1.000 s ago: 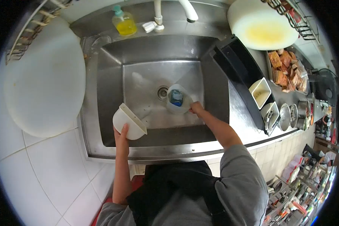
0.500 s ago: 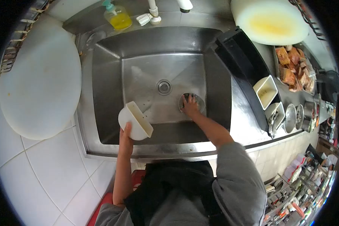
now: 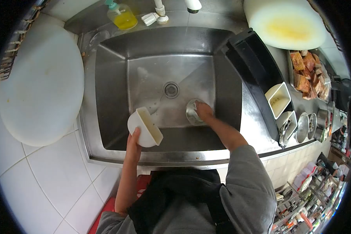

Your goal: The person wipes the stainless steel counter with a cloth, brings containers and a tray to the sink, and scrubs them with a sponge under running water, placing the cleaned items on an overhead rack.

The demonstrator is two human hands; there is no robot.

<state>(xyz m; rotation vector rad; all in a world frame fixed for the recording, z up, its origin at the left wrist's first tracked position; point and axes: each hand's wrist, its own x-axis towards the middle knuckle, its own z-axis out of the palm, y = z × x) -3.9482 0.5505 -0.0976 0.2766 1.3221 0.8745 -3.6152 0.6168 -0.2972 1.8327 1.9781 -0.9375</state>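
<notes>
From here the soap bottle (image 3: pixel 123 17) is showing yellow liquid under a teal pump (image 3: pixel 111 3), the sink (image 3: pixel 150 78) is gleaming silver-grey, the held container (image 3: pixel 144 128) is looking creamy white, a yellow stain is tinting the white board (image 3: pixel 286 25), and grey sleeves (image 3: pixel 247 175) are flanking a black apron (image 3: pixel 183 183).

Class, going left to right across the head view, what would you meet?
Large white oval board, white container in the left hand, drain, round vessel at the right hand, black holder, reddish chunks.
</notes>
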